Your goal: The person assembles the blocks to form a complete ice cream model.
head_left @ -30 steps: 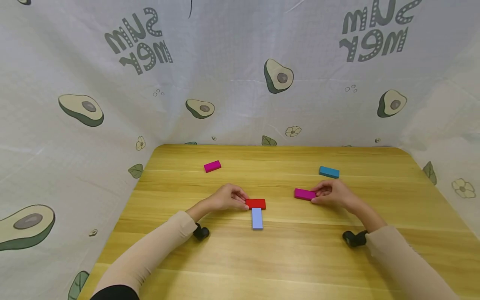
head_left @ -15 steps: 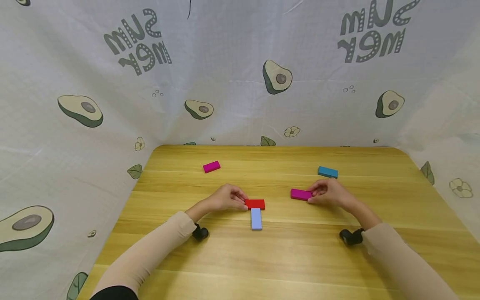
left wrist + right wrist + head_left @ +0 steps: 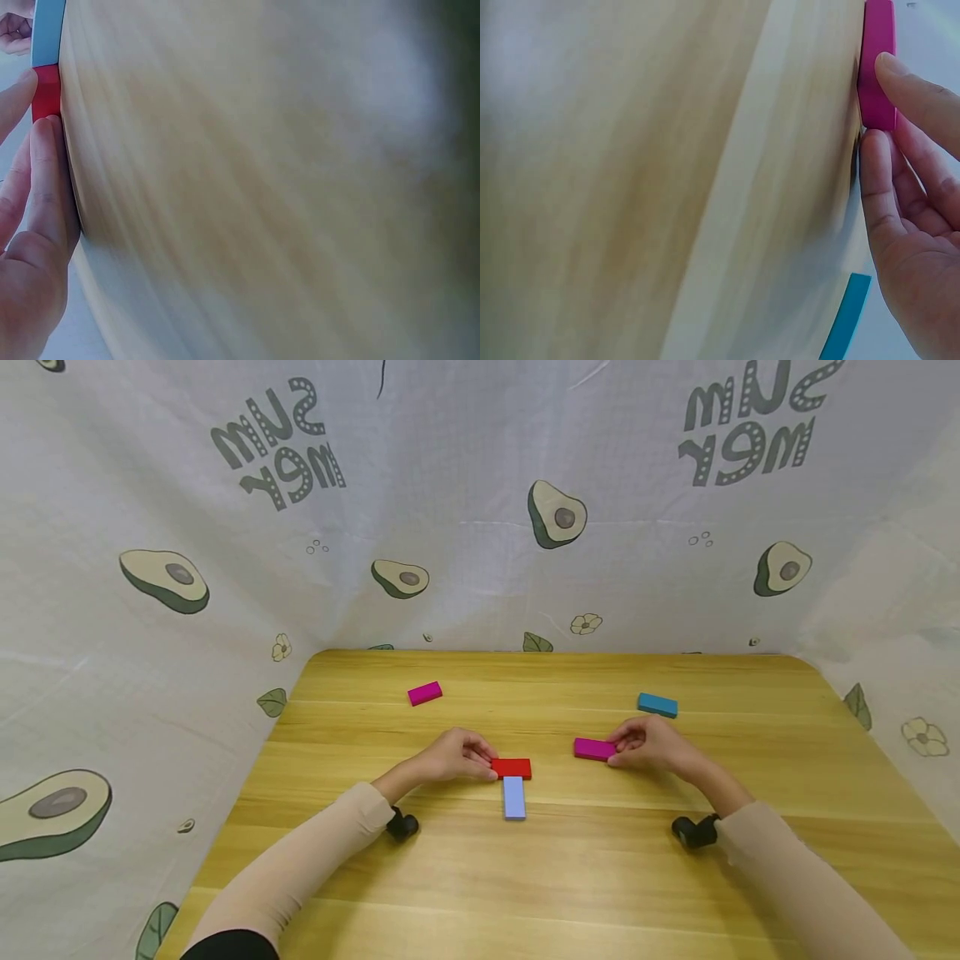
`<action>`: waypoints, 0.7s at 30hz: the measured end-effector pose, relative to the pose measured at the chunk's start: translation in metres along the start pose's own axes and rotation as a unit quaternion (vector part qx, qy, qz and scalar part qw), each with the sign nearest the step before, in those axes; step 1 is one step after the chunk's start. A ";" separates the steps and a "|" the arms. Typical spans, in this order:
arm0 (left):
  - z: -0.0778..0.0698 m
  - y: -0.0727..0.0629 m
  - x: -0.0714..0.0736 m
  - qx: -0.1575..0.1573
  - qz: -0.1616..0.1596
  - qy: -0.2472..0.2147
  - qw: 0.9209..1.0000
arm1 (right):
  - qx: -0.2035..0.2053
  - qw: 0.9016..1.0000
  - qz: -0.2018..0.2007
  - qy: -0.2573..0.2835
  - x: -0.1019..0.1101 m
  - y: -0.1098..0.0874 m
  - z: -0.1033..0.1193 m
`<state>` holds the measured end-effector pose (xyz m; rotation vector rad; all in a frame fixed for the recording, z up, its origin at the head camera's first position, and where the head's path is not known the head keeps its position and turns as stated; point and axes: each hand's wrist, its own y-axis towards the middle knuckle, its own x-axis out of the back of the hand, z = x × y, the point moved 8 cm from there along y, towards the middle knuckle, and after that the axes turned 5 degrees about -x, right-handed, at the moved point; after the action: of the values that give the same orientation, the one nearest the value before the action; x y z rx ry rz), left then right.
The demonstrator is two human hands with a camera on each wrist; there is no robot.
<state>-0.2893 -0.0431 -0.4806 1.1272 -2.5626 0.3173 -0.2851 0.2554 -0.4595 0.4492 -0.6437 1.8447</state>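
Near the middle of the table, a red block (image 3: 513, 768) lies crosswise against the far end of a light blue block (image 3: 514, 798), the two making a T. My left hand (image 3: 456, 756) pinches the red block's left end; thumb and fingertip on it show in the left wrist view. To the right, my right hand (image 3: 651, 747) grips the right end of a magenta block (image 3: 594, 749). In the right wrist view its thumb presses on the magenta block (image 3: 878, 67), a finger at the block's end. A gap separates this block from the red one.
A second magenta block (image 3: 425, 693) lies at the far left of the wooden table (image 3: 480, 893). Beyond my right hand is a teal-blue block (image 3: 657, 705). A patterned cloth (image 3: 465, 460) hangs behind the table.
My right hand has moved left with the magenta block, bringing it closer to the red one. The left hand, red block and light blue block have stayed in place.
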 end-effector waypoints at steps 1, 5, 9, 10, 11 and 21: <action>0.000 0.000 0.000 0.000 0.000 0.001 1.000 | 0.001 1.000 0.001 -0.001 -0.001 0.001 0.001; 0.000 0.001 0.001 -0.002 -0.001 0.003 1.000 | 0.004 1.000 0.002 -0.006 -0.004 0.004 0.004; -0.001 0.001 0.001 -0.002 -0.002 0.003 1.000 | 0.005 1.000 0.005 -0.004 -0.008 0.008 0.008; -0.001 0.001 0.001 -0.002 -0.003 0.004 1.000 | 0.006 1.000 0.007 -0.002 -0.010 0.009 0.009; -0.001 0.001 0.001 -0.001 -0.003 0.005 1.000 | 0.008 1.000 0.008 0.002 -0.011 0.010 0.010; 0.001 0.000 0.000 0.004 -0.003 0.001 1.000 | 0.012 1.000 0.019 0.003 -0.021 0.017 0.017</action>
<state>-0.2899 -0.0438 -0.4818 1.1363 -2.5570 0.3274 -0.2933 0.2245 -0.4621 0.4504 -0.6314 1.8911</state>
